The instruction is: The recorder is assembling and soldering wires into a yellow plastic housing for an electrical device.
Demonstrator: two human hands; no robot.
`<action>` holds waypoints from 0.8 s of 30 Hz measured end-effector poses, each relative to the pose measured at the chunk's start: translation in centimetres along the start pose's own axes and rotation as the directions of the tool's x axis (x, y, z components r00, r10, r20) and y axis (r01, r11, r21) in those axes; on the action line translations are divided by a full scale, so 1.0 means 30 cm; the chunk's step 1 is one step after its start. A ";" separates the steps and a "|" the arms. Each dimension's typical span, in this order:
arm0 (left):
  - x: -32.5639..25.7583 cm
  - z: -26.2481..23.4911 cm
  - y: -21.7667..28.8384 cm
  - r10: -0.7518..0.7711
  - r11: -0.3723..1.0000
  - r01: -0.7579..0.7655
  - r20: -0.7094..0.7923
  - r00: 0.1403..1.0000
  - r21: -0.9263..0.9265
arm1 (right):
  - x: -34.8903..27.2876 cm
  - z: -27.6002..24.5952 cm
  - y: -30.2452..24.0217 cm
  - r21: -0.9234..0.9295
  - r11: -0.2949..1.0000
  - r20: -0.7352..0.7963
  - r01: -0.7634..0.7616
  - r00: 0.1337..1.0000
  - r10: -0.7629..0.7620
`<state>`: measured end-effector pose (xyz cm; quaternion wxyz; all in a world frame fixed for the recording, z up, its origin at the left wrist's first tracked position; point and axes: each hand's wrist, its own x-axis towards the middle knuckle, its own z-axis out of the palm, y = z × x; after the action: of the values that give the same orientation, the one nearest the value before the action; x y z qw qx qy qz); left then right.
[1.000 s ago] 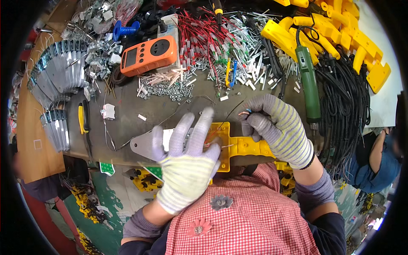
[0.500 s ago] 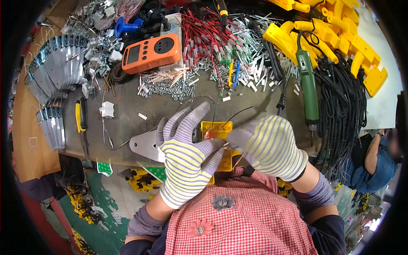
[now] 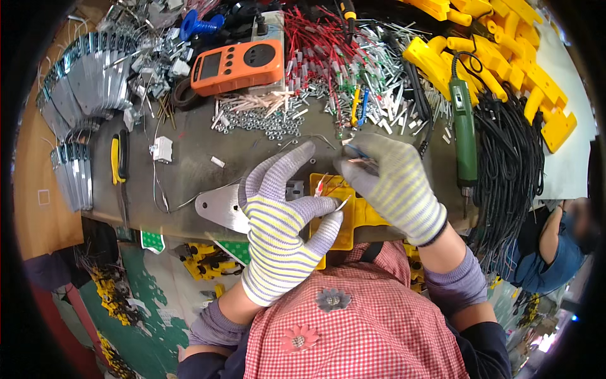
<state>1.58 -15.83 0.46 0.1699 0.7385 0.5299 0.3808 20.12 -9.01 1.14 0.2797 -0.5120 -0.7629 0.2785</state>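
My left hand [image 3: 281,221], in a striped knit glove, pinches a thin wire [image 3: 344,203] with a pale end between thumb and forefinger; its other fingers are raised. It is over a yellow plastic housing [image 3: 344,238] at the table's front edge. Inside the housing lies a small red-and-white wired part [image 3: 319,188]. Right of the housing my right hand [image 3: 404,189], gloved alike and blurred, closes its fingertips on thin brown and blue wires [image 3: 363,160]. A flat grey metal plate [image 3: 221,210] lies partly beneath my left hand.
An orange multimeter [image 3: 237,66] stands behind loose nuts [image 3: 265,123] and red wired parts [image 3: 309,50]. Yellow-handled pliers [image 3: 118,158] and a white block [image 3: 162,150] are left. A green electric screwdriver [image 3: 464,132], black cords [image 3: 508,145] and yellow housings [image 3: 505,54] are right.
My right hand has lifted away from my left fingertips, toward the back, with thin wires at its fingertips. My left hand stays nearly in place, and more of the yellow housing shows.
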 end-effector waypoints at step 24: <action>0.010 -0.025 0.000 -0.140 0.976 0.152 0.082 0.987 -0.159 | -0.140 0.035 -0.016 -0.178 0.930 0.041 0.320 0.947 -0.318</action>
<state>1.04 -15.66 1.07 0.2761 0.6939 0.5433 0.3836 20.41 -13.25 0.16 0.2688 -0.4031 -0.8598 0.1612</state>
